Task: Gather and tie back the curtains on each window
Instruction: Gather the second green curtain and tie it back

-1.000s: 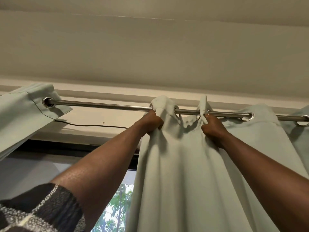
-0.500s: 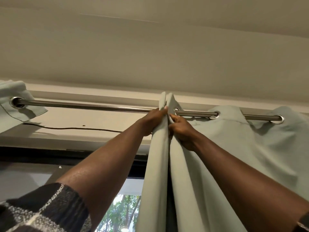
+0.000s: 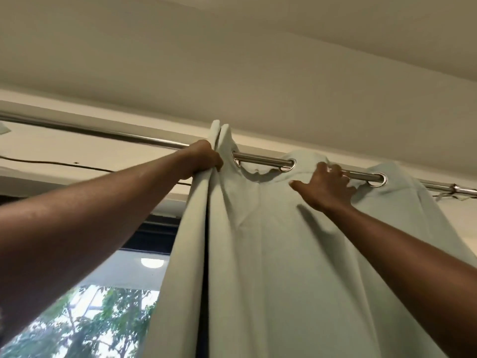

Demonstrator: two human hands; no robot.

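Note:
A pale green curtain (image 3: 271,254) hangs by metal eyelets from a steel rod (image 3: 263,160) just under the ceiling. My left hand (image 3: 205,160) grips the bunched folds at the curtain's left top edge, right below the rod. Further right, my right hand (image 3: 326,187) lies on the curtain top between two eyelets (image 3: 290,165) (image 3: 379,179), thumb spread to the left and fingers reaching up to the rod. Whether those fingers hook the fabric cannot be told. The curtain's lower part runs out of frame.
The uncovered window (image 3: 103,306) at lower left shows trees and a reflected ceiling lamp. A thin dark cable (image 3: 77,165) runs along the wall above the window frame. A rod joint with a scrap of tie (image 3: 454,189) sits at the far right. The ceiling is close overhead.
My right hand let go of the gathered folds and moved right along the rod to the following section. My left hand kept its grip on the bunched folds. The view shifted right.

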